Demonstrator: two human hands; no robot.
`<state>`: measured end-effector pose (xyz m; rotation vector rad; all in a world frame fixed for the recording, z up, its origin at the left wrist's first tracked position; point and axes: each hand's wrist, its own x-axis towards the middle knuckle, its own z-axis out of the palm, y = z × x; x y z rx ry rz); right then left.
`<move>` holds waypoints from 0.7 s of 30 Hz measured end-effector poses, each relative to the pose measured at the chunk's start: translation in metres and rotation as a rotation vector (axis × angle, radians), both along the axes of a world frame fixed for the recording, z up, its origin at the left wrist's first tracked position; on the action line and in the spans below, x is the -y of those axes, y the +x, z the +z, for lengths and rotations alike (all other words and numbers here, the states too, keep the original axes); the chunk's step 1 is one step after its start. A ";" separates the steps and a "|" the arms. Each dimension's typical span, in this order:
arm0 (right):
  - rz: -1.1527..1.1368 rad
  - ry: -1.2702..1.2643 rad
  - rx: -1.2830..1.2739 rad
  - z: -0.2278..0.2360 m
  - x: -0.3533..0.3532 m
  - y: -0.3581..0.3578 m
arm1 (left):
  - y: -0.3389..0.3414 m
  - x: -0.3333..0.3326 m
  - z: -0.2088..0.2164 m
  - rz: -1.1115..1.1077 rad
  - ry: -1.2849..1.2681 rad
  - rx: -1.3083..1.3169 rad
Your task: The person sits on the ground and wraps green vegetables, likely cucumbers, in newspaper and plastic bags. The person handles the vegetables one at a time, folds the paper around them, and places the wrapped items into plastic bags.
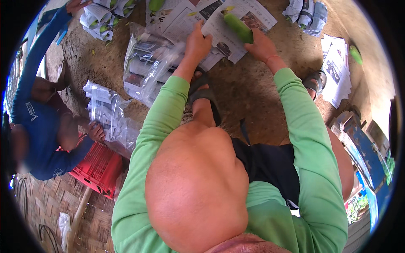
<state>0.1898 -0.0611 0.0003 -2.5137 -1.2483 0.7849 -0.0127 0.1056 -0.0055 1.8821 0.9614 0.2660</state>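
Note:
My right hand (262, 47) is closed round the near end of a thick green cucumber-shaped vegetable (237, 28). Its far tip carries a bit of yellow, like a withered flower. The vegetable lies slantwise over a printed newspaper sheet (219, 36). At that sheet's left edge, my left hand (197, 45) appears to pinch the paper between thumb and fingers. More newspaper sheets (177, 25) are spread beneath and to the left. Beside my left forearm lies a clear plastic bag (147, 63) with newspaper-wrapped bundles in it. Another green vegetable (156, 5) shows at the top edge.
Newspaper-wrapped vegetables (99, 21) are piled at far left, with more wrapped bundles (308, 16) at far right. A newspaper stack (336, 71) and a loose green vegetable (355, 55) lie rightward. At left, a blue-sleeved person (38, 126) touches a plastic-bagged bundle (107, 109) above a red crate (99, 166).

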 end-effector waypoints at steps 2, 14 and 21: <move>0.006 -0.003 0.002 -0.001 0.000 0.001 | -0.004 0.000 0.010 -0.116 0.112 0.109; 0.035 0.040 -0.003 0.011 -0.006 0.027 | 0.000 -0.007 0.001 -0.384 0.465 0.065; -0.445 0.170 -0.066 0.036 0.013 0.053 | -0.028 0.038 0.032 -0.190 0.381 0.237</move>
